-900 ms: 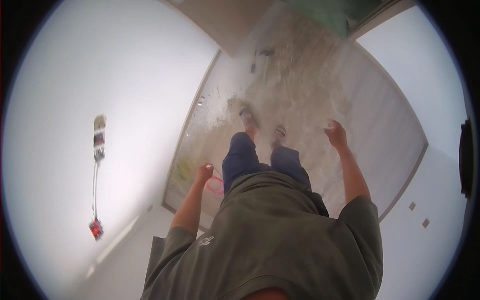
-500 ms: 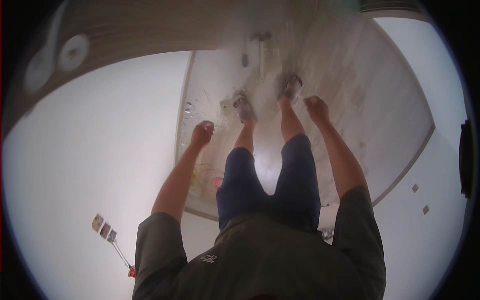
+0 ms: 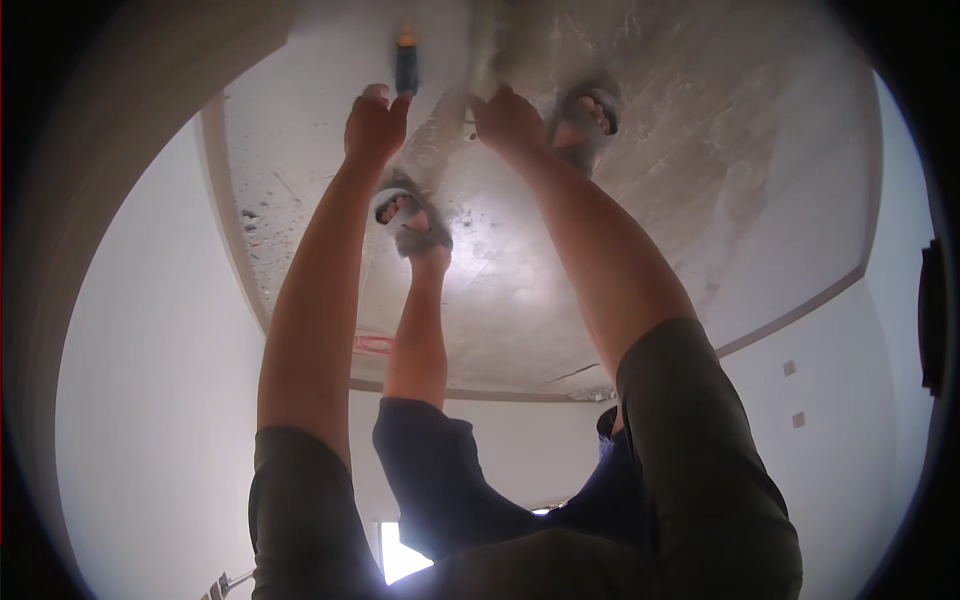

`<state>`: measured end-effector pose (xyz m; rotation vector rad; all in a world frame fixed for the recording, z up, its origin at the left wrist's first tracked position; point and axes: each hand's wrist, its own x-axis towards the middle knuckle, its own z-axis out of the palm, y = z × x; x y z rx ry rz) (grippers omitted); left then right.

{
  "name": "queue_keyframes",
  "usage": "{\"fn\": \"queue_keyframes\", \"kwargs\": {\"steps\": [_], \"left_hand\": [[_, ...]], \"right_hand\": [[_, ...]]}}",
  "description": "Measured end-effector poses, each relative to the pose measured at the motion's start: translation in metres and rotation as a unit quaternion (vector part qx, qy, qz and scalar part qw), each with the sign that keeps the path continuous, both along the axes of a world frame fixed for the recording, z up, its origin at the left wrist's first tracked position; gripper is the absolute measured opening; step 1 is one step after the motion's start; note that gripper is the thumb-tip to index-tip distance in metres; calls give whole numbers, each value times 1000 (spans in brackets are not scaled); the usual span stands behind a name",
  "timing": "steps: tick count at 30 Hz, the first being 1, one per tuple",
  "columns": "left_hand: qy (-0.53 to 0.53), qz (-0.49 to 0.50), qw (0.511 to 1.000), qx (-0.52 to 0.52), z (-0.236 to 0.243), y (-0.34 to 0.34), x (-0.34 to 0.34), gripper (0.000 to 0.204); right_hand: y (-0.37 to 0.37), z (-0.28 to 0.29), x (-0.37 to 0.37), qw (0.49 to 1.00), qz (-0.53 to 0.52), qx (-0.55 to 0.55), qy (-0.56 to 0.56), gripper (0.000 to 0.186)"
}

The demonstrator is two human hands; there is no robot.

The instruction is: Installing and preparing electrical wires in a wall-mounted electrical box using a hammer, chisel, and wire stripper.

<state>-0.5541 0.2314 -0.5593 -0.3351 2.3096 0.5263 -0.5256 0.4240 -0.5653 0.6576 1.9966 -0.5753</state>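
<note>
I am bent far forward with both arms stretched down to a dusty, stained floor point(image 3: 520, 300). My left hand point(image 3: 374, 126) has its fingers curled and sits just beside a dark-handled tool with an orange band point(image 3: 406, 66) that lies on the floor. My right hand point(image 3: 508, 120) is next to a pale, blurred long object point(image 3: 486, 48); whether it grips it is hidden. My feet in grey open slippers point(image 3: 412, 222) point(image 3: 590, 108) stand between and beside the arms.
White walls point(image 3: 150, 400) with a skirting board point(image 3: 232, 220) close in the floor on the left, right and near side. A thin red ring point(image 3: 375, 343) lies on the floor by the near wall. Two small wall plates point(image 3: 792, 392) sit on the right.
I have bent further down. Both arms have reached forward past my feet to the floor, and the tool has come into view by my left hand.
</note>
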Motion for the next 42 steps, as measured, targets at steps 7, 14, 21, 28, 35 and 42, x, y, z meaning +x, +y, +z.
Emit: {"fn": "queue_keyframes", "kwargs": {"steps": [7,14,21,28,35,42], "left_hand": [[7,-57,988,-142,-25,60,-39,54],[-101,75,991,-32,120,29,-6,47],[-313,96,901,284,380,-129,69,33],[-384,29,879,283,589,9,13,32],[-340,-211,905,144,629,103,6,24],[-128,-366,917,94,625,170,103,26]], "right_hand": [[22,-23,-37,999,45,-20,10,47],[114,140,-33,987,56,-90,124,26],[212,418,259,954,-289,-78,0,45],[217,573,487,500,-828,117,226,42],[-61,625,710,680,-689,248,-35,28],[-309,607,758,641,-754,9,-141,41]]}}
